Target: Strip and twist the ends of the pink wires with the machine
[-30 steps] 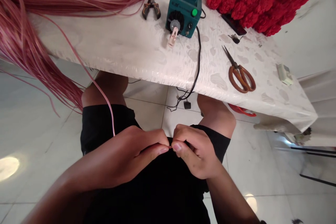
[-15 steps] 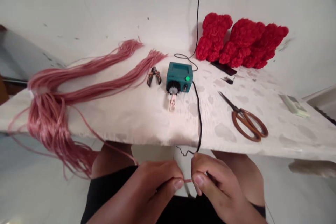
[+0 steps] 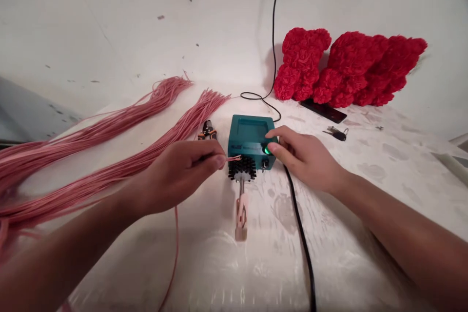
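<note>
My left hand (image 3: 199, 163) pinches a pink cord (image 3: 233, 158) between thumb and fingers. The cord's end reaches the black-bristled spool (image 3: 242, 169) on the front of a teal electric machine (image 3: 241, 139). My right hand (image 3: 305, 156) holds nothing; its thumb rests at the lit green button (image 3: 266, 150), while the index finger lies along the machine's top right edge. A pale clothespin-like clip (image 3: 241, 212) sits on the metal rod that sticks out from the spool. From beneath my left hand, the rest of the cord hangs down toward the front of the table.
Long bundles of pink cord (image 3: 109, 129) stretch across the left side. Pliers (image 3: 207, 130), partly covered, lie behind my left hand. Red artificial flowers (image 3: 356, 63) stand at the wall, near a phone (image 3: 325, 110) and keys (image 3: 336, 132). A black cable (image 3: 302, 236) runs forward.
Both hands have come up from my lap to the machine, the left carrying the cord end to the spool, the right reaching the green button. The view has moved nearer the table.
</note>
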A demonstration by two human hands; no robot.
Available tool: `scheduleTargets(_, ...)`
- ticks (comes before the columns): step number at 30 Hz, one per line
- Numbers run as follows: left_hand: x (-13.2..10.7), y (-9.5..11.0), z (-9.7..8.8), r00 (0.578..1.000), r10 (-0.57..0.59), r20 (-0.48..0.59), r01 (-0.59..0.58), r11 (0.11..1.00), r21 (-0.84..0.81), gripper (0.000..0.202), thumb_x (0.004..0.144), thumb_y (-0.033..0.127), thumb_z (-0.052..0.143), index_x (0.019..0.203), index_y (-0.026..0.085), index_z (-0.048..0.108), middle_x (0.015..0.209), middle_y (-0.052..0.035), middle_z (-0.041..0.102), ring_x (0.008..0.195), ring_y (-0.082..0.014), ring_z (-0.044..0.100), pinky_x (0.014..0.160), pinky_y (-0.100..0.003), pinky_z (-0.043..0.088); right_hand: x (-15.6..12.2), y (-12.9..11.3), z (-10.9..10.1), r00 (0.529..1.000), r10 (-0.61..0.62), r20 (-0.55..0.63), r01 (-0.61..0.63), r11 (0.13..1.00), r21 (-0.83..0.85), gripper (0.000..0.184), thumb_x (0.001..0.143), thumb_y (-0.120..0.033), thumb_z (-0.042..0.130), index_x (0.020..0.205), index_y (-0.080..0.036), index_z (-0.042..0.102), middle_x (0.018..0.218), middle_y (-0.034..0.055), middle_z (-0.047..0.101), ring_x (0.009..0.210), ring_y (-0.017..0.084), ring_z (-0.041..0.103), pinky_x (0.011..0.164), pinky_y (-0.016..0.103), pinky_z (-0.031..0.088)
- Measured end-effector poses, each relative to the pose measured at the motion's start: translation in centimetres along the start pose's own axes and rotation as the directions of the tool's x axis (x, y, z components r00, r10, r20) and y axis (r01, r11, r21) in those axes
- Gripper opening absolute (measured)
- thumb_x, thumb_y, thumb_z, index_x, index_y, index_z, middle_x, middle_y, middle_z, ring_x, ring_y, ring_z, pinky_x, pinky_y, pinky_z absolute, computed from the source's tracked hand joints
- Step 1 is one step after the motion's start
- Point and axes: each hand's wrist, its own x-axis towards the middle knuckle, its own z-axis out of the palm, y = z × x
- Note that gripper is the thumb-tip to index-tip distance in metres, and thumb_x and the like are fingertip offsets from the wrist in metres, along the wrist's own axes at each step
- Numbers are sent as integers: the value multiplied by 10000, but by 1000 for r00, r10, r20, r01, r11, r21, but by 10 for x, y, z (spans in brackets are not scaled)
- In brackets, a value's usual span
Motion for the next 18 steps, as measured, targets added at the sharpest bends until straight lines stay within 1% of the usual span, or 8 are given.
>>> scheduleTargets(2, 10, -17, 5, 999, -3, 37, 4, 1000, -24, 318, 960, 340, 481, 701, 175, 566, 640, 38, 443, 592, -94, 391, 535, -220, 323, 4, 9, 6, 998, -8, 57, 10, 999, -32, 287, 1019, -456, 479, 1192, -256, 588, 603, -58, 553, 543, 146, 543, 541, 276, 381)
scheduleTargets(4, 12, -30, 9, 998, -20, 65, 21, 999, -27, 332, 966, 370, 477, 717, 173, 576, 642, 39, 433, 589, -94, 384, 524, -221, 311, 4, 14, 8, 998, -13, 67, 15, 1000, -25, 301, 1029, -464, 458, 1218, -267, 584, 592, -59, 560, 527, 144, 541, 528, 274, 384)
scheduleTargets(5, 12, -35, 10, 997, -35, 66, 37, 999, -24, 334, 965, 379, 477, 726, 173, 589, 642, 39, 443, 586, -95, 386, 519, -221, 310, 3, 15, 9, 998, -19, 65, 20, 1000, -21, 299, 1031, -463, 456, 1220, -272, 587, 589, -58, 562, 522, 142, 542, 524, 272, 386)
scheduleTargets(7, 12, -43, 11, 997, -73, 32, 74, 997, -22, 319, 953, 378, 495, 746, 174, 626, 637, 38, 473, 576, -94, 397, 507, -218, 308, 2, 16, 9, 998, -33, 58, 34, 999, -11, 293, 1031, -462, 461, 1215, -276, 594, 578, -58, 564, 510, 138, 545, 513, 269, 389)
scheduleTargets(10, 10, -50, 12, 993, -119, -12, 118, 993, -17, 282, 925, 359, 547, 755, 179, 681, 614, 40, 511, 550, -87, 406, 484, -210, 299, 1, 16, 11, 998, -14, 53, 13, 1000, 21, 288, 1027, -459, 475, 1221, -275, 583, 577, -62, 572, 511, 136, 570, 517, 265, 418)
scheduleTargets(14, 8, -54, 12, 988, -147, 35, 147, 989, 1, 261, 920, 394, 591, 815, 194, 723, 638, 38, 585, 573, -87, 451, 493, -193, 324, 0, 16, 15, 999, 16, 39, -16, 1000, 10, 269, 1024, -449, 483, 1212, -276, 566, 614, -64, 572, 524, 124, 558, 528, 255, 434)
scheduleTargets(18, 6, -52, 12, 982, -175, 68, 175, 985, 8, 249, 917, 382, 590, 799, 199, 711, 639, 44, 587, 565, -81, 449, 481, -183, 324, -2, 16, 18, 1000, 16, 15, -16, 1000, -3, 245, 1024, -438, 483, 1191, -278, 562, 629, -63, 579, 510, 115, 535, 522, 249, 426)
